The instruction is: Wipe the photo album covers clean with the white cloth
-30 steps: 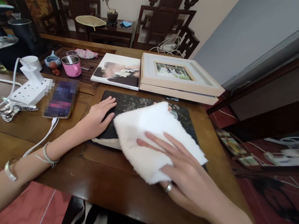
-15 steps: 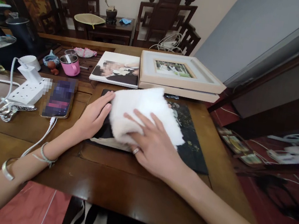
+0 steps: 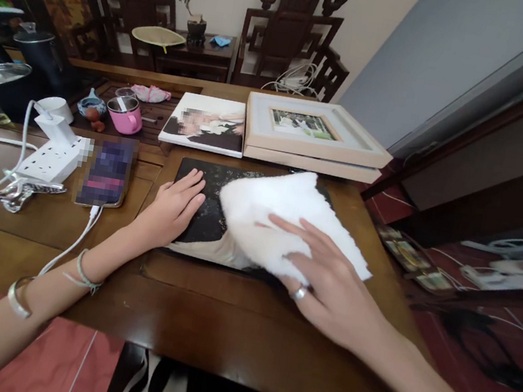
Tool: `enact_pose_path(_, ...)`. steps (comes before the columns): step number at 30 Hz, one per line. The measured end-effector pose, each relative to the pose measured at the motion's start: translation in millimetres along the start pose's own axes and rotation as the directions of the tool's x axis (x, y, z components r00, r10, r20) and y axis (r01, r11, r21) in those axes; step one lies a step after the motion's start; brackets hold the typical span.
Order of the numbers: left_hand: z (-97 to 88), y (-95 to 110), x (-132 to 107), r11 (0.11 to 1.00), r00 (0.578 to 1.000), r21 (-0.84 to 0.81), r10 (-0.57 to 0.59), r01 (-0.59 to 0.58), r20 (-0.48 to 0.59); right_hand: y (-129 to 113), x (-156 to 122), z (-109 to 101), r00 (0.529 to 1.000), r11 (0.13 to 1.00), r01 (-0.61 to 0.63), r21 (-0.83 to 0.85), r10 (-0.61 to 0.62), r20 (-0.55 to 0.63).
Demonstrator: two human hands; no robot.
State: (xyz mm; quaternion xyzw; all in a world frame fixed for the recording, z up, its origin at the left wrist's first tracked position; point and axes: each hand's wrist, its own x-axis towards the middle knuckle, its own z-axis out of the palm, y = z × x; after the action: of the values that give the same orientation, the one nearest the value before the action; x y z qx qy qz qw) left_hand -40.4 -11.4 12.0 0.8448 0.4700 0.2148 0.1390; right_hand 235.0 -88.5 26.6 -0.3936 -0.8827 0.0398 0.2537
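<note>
A dark photo panel (image 3: 201,219) lies flat on the wooden table in front of me, a pale fabric-like area along its near edge. My left hand (image 3: 173,208) rests on the panel's left edge, fingers stretched out and holding nothing. Over the panel's right part, my right hand (image 3: 333,288) grips a fluffy white cloth (image 3: 268,200) and presses it down. The thumb and some fingers are partly buried in its folds. Much of the panel's right side is hidden under the cloth.
Behind the panel lie a photo print (image 3: 203,126) and stacked pale frames (image 3: 352,135). To the left are a phone (image 3: 107,173) on a charging cable, a white power strip (image 3: 55,155) and a pink mug (image 3: 127,116). The wooden table's (image 3: 222,310) near edge runs before me.
My right hand has slid the white cloth to the right across the panel, uncovering more of its left part. The left hand has stayed nearly in place.
</note>
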Motion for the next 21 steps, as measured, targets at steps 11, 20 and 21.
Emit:
enact_pose_path(11,5.1,-0.1,5.8,0.998,0.997,-0.015,0.067,-0.068,-0.044,6.2,117.9,42.4,0.950,0.931,-0.283,0.230,0.305,-0.065)
enact_pose_path(20,8.3,-2.8,5.0,0.996,0.995,-0.015,0.082,-0.084,-0.064,35.6,104.8,25.7,0.947,0.924,-0.315,0.216,0.321,0.009)
enact_pose_path(21,7.6,-4.4,3.8,0.996,0.995,-0.017,0.084,-0.085,-0.059,43.6,95.8,19.5,0.940,0.921,-0.335,0.199,0.343,-0.002)
